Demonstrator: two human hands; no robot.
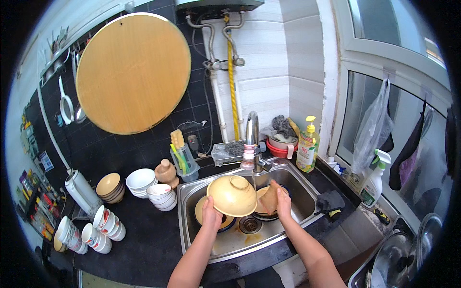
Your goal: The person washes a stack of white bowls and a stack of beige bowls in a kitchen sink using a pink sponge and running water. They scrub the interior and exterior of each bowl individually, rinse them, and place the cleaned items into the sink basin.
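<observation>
My left hand [210,214] is closed on the rim of a pale yellow bowl [230,198], which it holds tilted over the sink with the foot ring facing up. A brown sponge [269,199] is gripped in my right hand [284,206], just right of the bowl and apart from it. Water runs from the chrome faucet [251,132] between the bowl and the sponge. Below my hands, more yellowish bowls sit in the steel sink [218,252], partly hidden by the held bowl and my right hand. The drain [250,224] shows between them.
Left of the sink stand stacked white bowls [140,181], brown bowls [110,186] and several cups [109,223]. A utensil holder [185,165] is behind the sink. A soap bottle [308,146] and red basin [278,150] stand back right. Pot lids [394,259] lie at lower right.
</observation>
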